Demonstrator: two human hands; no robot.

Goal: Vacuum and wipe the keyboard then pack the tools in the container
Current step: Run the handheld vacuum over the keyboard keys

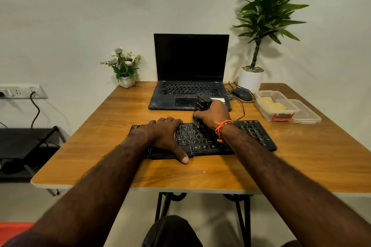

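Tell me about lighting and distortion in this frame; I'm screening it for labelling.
Head view: warm, dim light; the tall green potted plant casts a soft shadow on the wall; wide-angle bending curves the wooden table edges; the forearms look stretched; the black keyboard stays legible.

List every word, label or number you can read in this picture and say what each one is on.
"Alt": on a bottom-row key of the keyboard, right of the left hand's thumb.
White brand lettering on the handheld vacuum, gripped by the right hand: too blurred to read.
Other keyboard legends: too small to read.
Key legends on the laptop: too small to read.
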